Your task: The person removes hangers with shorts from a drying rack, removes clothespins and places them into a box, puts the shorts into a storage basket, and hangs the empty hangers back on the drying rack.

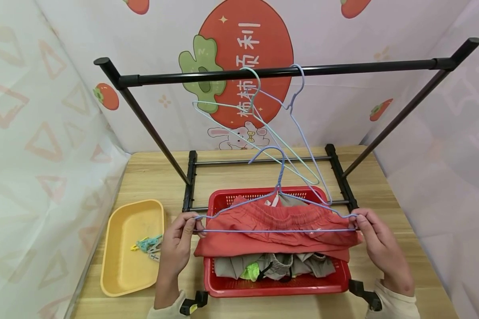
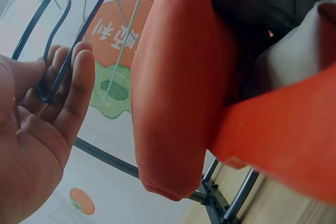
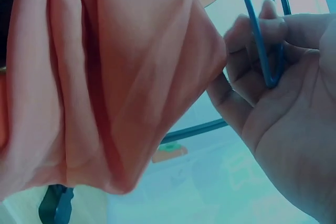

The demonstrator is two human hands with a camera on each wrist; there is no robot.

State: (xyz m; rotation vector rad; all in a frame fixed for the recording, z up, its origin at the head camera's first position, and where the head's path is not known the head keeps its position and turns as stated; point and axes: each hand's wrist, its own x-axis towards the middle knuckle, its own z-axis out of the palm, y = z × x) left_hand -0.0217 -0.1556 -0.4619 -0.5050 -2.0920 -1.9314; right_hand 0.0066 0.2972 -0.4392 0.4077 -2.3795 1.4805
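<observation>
A blue wire hanger (image 1: 279,231) is held level by its two ends, its hook pointing away. My left hand (image 1: 176,243) pinches the left corner between thumb and fingers, and the left wrist view shows the wire loop in that hand (image 2: 50,103). At the opposite corner, my right hand (image 1: 383,243) pinches the wire; the right wrist view also shows this hand (image 3: 283,87). Below the hanger, red shorts (image 1: 263,243) with a gathered waistband lie across a red basket (image 1: 239,292). The hanger's lower bar crosses over them. Grey clothing (image 1: 239,266) lies beneath the shorts.
A black rack (image 1: 359,70) stands around and behind the basket. From its top bar hang a green hanger (image 1: 223,126) and another blue hanger (image 1: 303,133). To the left sits a yellow tray (image 1: 123,274) with several clips (image 1: 148,244). Patterned curtains enclose the wooden table (image 1: 407,248).
</observation>
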